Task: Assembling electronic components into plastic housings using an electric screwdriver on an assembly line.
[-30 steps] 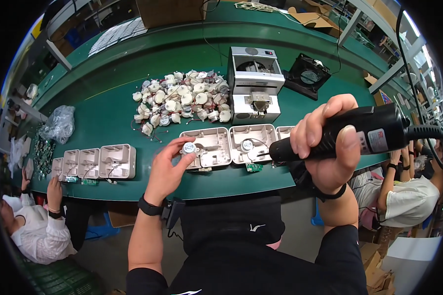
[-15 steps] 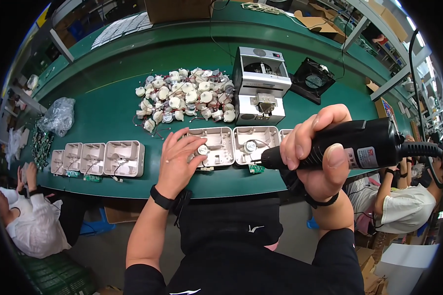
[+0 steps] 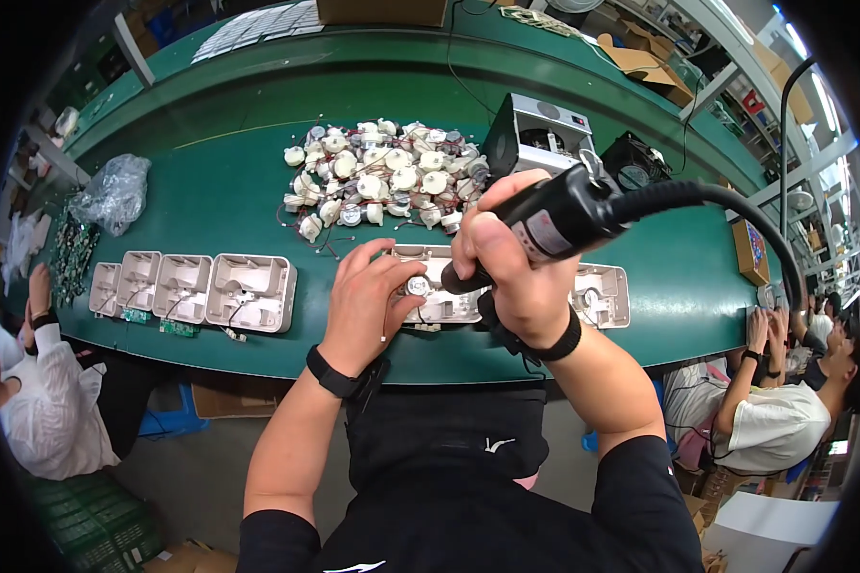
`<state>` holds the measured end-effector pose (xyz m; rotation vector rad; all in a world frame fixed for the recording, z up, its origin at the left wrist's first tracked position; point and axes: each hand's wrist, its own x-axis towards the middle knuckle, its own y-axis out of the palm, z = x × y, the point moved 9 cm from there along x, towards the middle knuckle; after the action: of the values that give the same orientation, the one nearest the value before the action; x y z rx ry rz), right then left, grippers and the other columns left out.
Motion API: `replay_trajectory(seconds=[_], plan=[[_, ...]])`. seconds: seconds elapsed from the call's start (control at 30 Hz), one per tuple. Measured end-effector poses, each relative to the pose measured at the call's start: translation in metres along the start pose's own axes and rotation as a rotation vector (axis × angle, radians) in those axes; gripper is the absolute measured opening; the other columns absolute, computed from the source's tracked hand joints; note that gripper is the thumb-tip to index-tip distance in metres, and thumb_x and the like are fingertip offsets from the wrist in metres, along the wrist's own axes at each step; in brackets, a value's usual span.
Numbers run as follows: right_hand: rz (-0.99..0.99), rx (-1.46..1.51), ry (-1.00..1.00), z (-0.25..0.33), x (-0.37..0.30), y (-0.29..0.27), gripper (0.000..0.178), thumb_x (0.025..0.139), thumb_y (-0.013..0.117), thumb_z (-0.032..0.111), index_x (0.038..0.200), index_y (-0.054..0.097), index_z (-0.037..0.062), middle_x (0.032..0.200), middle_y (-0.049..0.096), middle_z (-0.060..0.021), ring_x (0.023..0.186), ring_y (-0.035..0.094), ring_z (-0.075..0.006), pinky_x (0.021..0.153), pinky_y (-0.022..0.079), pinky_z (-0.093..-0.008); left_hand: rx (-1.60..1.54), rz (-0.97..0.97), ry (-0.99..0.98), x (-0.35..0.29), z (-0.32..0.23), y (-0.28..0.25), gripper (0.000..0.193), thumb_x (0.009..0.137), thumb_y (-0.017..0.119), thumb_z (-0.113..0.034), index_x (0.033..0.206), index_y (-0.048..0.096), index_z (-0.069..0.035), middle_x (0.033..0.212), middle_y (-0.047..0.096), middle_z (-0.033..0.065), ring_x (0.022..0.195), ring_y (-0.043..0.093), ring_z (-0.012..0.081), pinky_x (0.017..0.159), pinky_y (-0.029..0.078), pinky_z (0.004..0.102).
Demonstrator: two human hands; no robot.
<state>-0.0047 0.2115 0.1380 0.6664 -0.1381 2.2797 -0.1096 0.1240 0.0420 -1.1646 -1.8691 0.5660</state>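
My left hand [image 3: 358,301] has its thumb and fingers curled around a small round motor [image 3: 417,286], which sits in a beige plastic housing [image 3: 463,307] at the table's near edge. In my right hand [image 3: 514,277] is a black electric screwdriver [image 3: 566,215], tilted, with its thick cable leading off to the right. Its front end lies over the same housing, just right of the motor; the bit itself is hidden. Another beige housing [image 3: 602,294] with a motor inside shows beyond my right wrist.
A heap of white motors with wires [image 3: 382,177] lies ahead. Behind the screwdriver stand a grey machine [image 3: 545,134] and a black fan [image 3: 633,167]. Several beige housings [image 3: 250,291] line the left, near a plastic bag [image 3: 115,196] and green circuit boards [image 3: 72,253]. People sit on both sides.
My right hand has brought the screwdriver left and down to the housing beside the motor. My left hand has shifted slightly right with its fingers still on the motor. The view has turned somewhat.
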Motion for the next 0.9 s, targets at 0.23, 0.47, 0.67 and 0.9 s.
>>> replay_trajectory(seconds=[0.23,0.47,0.67,0.9], plan=[[-0.046,0.072,0.104,-0.025,0.004,0.008,0.02,0.09,0.06,0.004,0.103,0.045,0.0024,0.07,0.055,-0.0082,0.057,0.055,-0.0152,0.055,0.048,-0.0296,-0.021,-0.033,0.011,-0.002,0.005,-0.001,0.038,0.067,0.081,-0.014,0.104,0.07,-0.012,0.095,0.066,0.0037,0.116,0.055,0.0293,0.099,0.042,0.0443],[0.04,-0.108,-0.009,-0.031,0.002,0.018,0.018,0.087,0.06,0.0,0.1,0.047,0.0007,0.068,0.056,-0.0068,0.055,0.055,-0.0132,0.053,0.048,-0.0266,-0.018,-0.029,0.02,0.001,0.005,-0.001,0.039,0.067,0.081,-0.014,0.104,0.07,-0.013,0.095,0.066,0.0033,0.116,0.054,0.0289,0.098,0.042,0.044],[-0.062,-0.088,0.086,-0.023,-0.002,0.006,0.016,0.086,0.061,-0.001,0.097,0.049,0.0009,0.068,0.056,-0.0064,0.053,0.054,-0.013,0.051,0.047,-0.0267,0.002,0.025,0.002,0.001,0.001,-0.001,0.04,0.067,0.08,-0.013,0.105,0.07,-0.012,0.098,0.067,0.0035,0.117,0.055,0.0291,0.098,0.042,0.0435],[-0.284,-0.05,-0.186,0.057,0.017,-0.076,0.018,0.093,0.059,0.017,0.096,0.051,0.0011,0.068,0.053,-0.0064,0.051,0.052,-0.0169,0.051,0.046,-0.0292,-0.119,-0.052,-0.045,-0.004,-0.001,-0.003,0.057,0.07,0.081,-0.014,0.123,0.06,-0.006,0.119,0.062,0.0123,0.119,0.053,0.0342,0.099,0.044,0.0427]])
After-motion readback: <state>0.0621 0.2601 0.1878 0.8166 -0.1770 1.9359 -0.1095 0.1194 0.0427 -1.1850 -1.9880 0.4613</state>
